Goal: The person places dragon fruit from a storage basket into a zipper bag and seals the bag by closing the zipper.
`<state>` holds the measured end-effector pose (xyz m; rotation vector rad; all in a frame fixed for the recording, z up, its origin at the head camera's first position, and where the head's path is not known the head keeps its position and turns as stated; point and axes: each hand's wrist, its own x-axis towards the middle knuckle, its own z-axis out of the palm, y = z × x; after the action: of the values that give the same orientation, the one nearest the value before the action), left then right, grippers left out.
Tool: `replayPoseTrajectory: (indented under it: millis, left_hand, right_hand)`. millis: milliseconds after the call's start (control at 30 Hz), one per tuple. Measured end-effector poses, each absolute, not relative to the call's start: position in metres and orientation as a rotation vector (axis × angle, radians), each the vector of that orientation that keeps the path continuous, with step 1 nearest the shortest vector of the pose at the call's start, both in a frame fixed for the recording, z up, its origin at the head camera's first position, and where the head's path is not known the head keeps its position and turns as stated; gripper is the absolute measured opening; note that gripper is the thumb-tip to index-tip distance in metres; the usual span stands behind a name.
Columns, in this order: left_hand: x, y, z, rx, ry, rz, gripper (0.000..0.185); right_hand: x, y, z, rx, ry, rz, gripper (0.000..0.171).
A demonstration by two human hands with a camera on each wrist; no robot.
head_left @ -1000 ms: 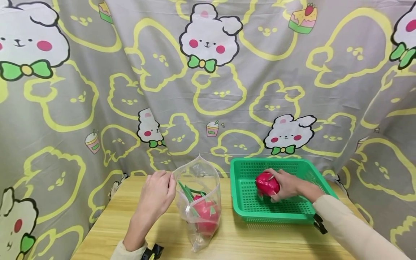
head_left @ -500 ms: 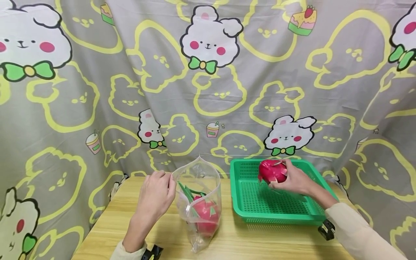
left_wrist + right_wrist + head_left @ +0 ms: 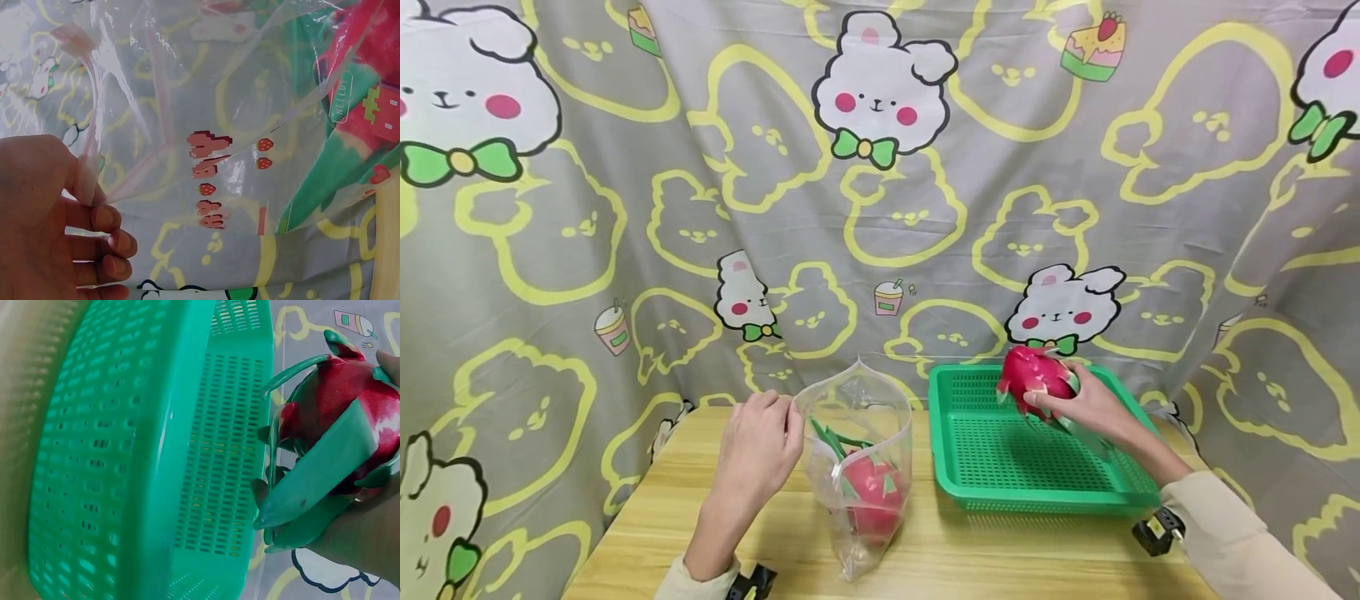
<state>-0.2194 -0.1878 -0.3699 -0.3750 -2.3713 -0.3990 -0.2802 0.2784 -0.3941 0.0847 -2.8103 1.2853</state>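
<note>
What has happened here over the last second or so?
The right hand has lifted the dragon fruit it grips up from the floor of the green basket to above its back rim. The left hand still pinches the rim of the clear bag open, a second dragon fruit still inside. Bag and basket have not moved on the table.

A light wooden bench fills the view from 6 o'clock; behind and around it hangs a grey curtain printed with yellow-outlined and white bunnies, evenly lit.
</note>
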Motion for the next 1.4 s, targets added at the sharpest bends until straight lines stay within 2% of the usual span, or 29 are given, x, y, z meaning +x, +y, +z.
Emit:
replayPoseTrajectory:
  millis: [400,700,1133,1267,1400]
  left_hand:
    - [-0.217,-0.187,-0.369,-0.361,-2.408,-0.352,0.032]
    - [-0.217,-0.186,-0.369,-0.356,-2.432,-0.363,0.033]
    - [-0.215,-0.185,-0.369,-0.381,-2.415,-0.419,0.032]
    - [-0.215,-0.186,-0.370,-0.378,-2.417,-0.420,0.031]
    - [-0.216,-0.187,-0.370,-0.373,-2.416,-0.418,0.031]
  right_hand:
    - [-0.277,0.280,-0.399,-0.011,-2.670,1.379,0.093]
    - [-0.272,0.284,-0.394,-0.072,-2.576,1.702,0.096]
    - [-0.259,0.297,-0.390,-0.007,-2.067,2.689,0.064]
    - [-0.252,0.299,-0.390,0.098,-1.876,2.896,0.053]
    - [-0.247,0.301,-0.390,0.154,-1.796,3.006,0.049]
